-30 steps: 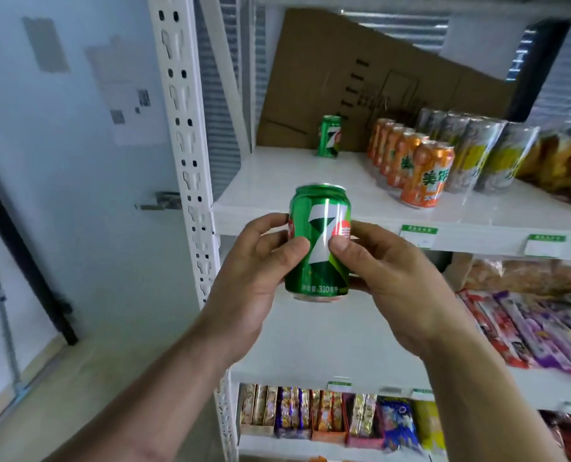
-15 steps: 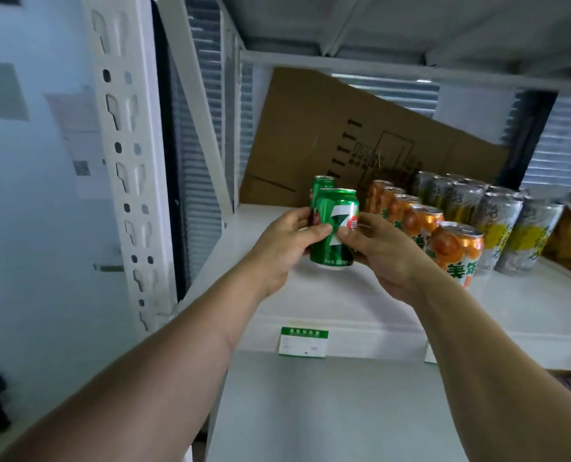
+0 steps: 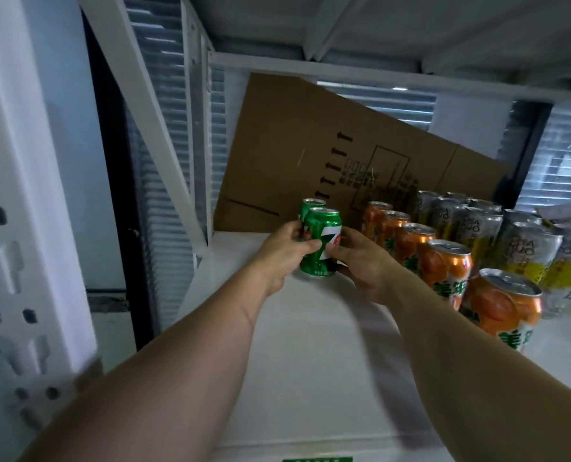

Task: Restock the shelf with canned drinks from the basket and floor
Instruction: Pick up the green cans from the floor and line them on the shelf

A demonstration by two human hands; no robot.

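Observation:
A green soda can (image 3: 320, 241) stands upright deep on the white shelf (image 3: 310, 345), its base at or just above the board. My left hand (image 3: 282, 258) grips its left side and my right hand (image 3: 360, 261) grips its right side. Directly behind it stands a second green can (image 3: 311, 205), mostly hidden by the first. Both my forearms reach in from the front edge.
A row of orange cans (image 3: 444, 261) runs front to back just right of my right hand. Silver and yellow cans (image 3: 510, 241) stand further right. A flattened cardboard box (image 3: 310, 145) leans against the back. A white diagonal brace (image 3: 157, 128) and perforated upright (image 3: 17, 261) bound the left side.
Both hands have carried the green can from the shelf's front deeper in, down to just in front of the rear green can. My head has moved closer to the shelf.

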